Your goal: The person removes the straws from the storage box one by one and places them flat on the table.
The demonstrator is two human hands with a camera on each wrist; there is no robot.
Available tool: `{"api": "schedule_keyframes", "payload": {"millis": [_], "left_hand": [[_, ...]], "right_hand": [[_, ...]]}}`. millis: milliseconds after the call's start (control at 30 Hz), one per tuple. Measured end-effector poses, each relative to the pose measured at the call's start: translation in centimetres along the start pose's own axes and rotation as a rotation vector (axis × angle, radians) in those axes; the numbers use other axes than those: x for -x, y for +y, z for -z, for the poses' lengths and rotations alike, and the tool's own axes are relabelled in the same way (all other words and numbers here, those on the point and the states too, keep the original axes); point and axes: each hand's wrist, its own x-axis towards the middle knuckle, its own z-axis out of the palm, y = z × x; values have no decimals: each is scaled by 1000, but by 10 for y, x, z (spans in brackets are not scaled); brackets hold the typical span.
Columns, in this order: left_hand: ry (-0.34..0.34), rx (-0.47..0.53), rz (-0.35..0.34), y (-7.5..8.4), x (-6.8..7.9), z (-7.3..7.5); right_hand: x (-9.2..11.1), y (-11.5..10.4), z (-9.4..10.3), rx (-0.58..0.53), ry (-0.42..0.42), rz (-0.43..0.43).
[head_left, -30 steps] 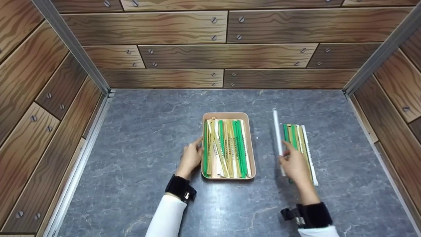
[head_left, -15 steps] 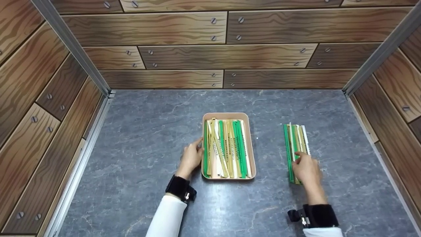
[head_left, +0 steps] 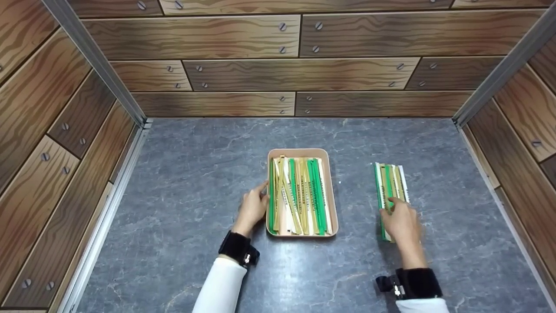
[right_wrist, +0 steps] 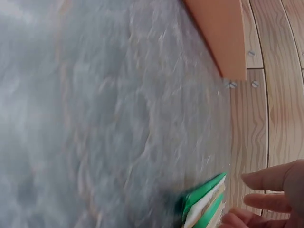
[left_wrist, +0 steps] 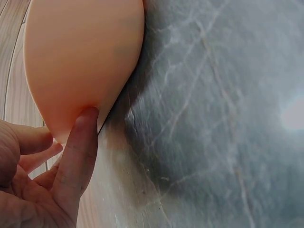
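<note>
My left hand (head_left: 252, 206) rests against the left side of a pinkish-beige tray (head_left: 297, 152). In the left wrist view its fingertips press on the tray's outer wall (left_wrist: 90, 57). Inside the tray lie several long slim stick packets (head_left: 304, 195) in green, gold and white, some crossing over others. To the right, more stick packets (head_left: 394, 178) lie side by side in a row on the table. Over the row's near half is my right hand (head_left: 404, 221), hiding part of it. The right wrist view has its thumb and fingers apart with nothing between them. A white packet (head_left: 380, 184) lies beside the leftmost green one.
A grey marble-patterned tabletop (head_left: 186, 174) carries everything. Wood-patterned walls (head_left: 243, 74) enclose it at the back and on both sides. A strip of table (head_left: 354, 195) separates the tray from the row.
My right hand has carried a white stick packet rightward, laid it at the left part of the row and let go of it. My left hand and the tray have stayed put.
</note>
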Motion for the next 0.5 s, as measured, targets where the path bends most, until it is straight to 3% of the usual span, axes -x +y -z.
{"api": "schedule_keyframes", "payload": {"millis": [133, 233, 400, 500], "left_hand": [[15, -13, -36, 1, 0, 0], [25, -23, -37, 1, 0, 0], [18, -42, -17, 2, -1, -1], [12, -46, -13, 1, -1, -1]], "right_hand": [[-3, -11, -15, -132, 65, 153], [-7, -21, -34, -229, 41, 226], [-13, -40, -64, -436, -97, 193], [-17, -52, -76, -479, -115, 200]]}}
